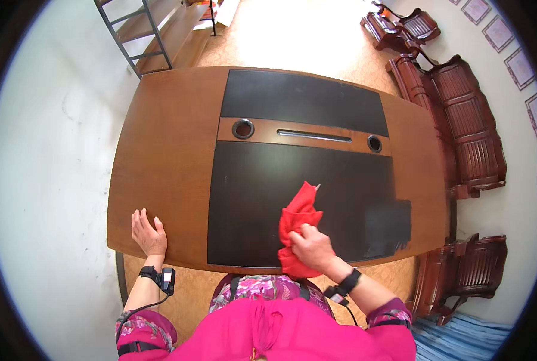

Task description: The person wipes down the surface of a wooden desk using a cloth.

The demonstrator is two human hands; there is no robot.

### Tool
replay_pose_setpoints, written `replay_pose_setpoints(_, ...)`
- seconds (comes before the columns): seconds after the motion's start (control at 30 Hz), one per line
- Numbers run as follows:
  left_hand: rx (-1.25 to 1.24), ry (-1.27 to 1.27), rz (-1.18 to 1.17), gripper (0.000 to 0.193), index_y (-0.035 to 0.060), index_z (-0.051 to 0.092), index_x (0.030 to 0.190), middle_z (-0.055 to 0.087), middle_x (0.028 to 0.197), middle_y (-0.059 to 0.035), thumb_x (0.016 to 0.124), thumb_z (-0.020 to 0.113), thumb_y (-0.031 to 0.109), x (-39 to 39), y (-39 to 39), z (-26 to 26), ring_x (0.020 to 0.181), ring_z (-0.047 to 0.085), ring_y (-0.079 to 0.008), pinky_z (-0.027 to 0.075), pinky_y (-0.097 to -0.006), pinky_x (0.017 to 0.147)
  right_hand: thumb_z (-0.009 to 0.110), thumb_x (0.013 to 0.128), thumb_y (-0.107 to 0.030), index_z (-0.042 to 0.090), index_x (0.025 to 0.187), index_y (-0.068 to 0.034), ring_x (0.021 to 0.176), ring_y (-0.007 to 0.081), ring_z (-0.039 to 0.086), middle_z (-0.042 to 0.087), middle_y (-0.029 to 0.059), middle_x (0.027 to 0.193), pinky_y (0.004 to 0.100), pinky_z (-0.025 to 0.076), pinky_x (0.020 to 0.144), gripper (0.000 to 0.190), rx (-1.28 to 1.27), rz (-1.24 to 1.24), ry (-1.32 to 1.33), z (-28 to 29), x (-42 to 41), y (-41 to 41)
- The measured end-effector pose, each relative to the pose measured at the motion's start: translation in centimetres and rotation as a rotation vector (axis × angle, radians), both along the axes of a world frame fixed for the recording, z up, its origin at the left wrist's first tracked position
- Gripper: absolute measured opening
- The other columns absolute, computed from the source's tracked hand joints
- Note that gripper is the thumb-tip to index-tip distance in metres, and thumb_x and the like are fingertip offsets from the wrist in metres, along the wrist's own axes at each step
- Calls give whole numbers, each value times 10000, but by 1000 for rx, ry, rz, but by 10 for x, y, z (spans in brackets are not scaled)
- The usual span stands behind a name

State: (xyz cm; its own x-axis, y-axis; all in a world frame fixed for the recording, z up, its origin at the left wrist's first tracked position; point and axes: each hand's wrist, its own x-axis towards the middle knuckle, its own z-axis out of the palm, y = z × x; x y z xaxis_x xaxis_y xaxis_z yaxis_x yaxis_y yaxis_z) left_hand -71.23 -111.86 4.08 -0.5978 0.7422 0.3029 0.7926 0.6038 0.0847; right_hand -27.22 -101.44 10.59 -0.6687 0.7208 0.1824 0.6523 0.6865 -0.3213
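My right hand [313, 247] grips a bunched red cloth [299, 212] over the near part of a wooden desk's black inset panel [246, 203]. A tail of the cloth points away from me, with a small pale tag at its tip. Part of the cloth hangs at the desk's front edge. On the brown wood [164, 149] at the left, my left hand [149, 233] rests palm down, holding nothing, its thumb apart from the fingers. A dark rectangular patch, perhaps a thin mat [387, 228], lies at the panel's right edge and overlaps the wood.
Two round cable grommets [243, 129] [374, 144] flank a long slot [314, 136] in the desk's wooden strip. A metal-framed shelf [153, 38] stands beyond the left corner. Carved wooden seats [465, 119] line the right wall. A white wall [56, 167] is at left.
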Motion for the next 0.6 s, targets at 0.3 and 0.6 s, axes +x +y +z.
replay_pose_setpoints(0.3, -4, -22, 8, 478, 126, 483, 1363, 450, 1445, -106, 932, 544, 322, 2, 1, 2, 1382, 369, -292, 309, -476, 1104, 565, 811, -188, 596, 896, -85, 896, 265, 569, 534, 98, 946, 374, 491, 689, 137, 29, 351, 122, -19, -156, 24)
replay_pose_setpoints(0.6, 4, 20, -15, 479, 124, 477, 1369, 453, 1441, -116, 937, 541, 322, -6, -4, -5, 1377, 377, -300, 317, -475, 1098, 679, 714, -134, 664, 950, -155, 826, 270, 574, 550, 83, 919, 396, 495, 673, 238, -37, 239, -11, 11, 68, 27)
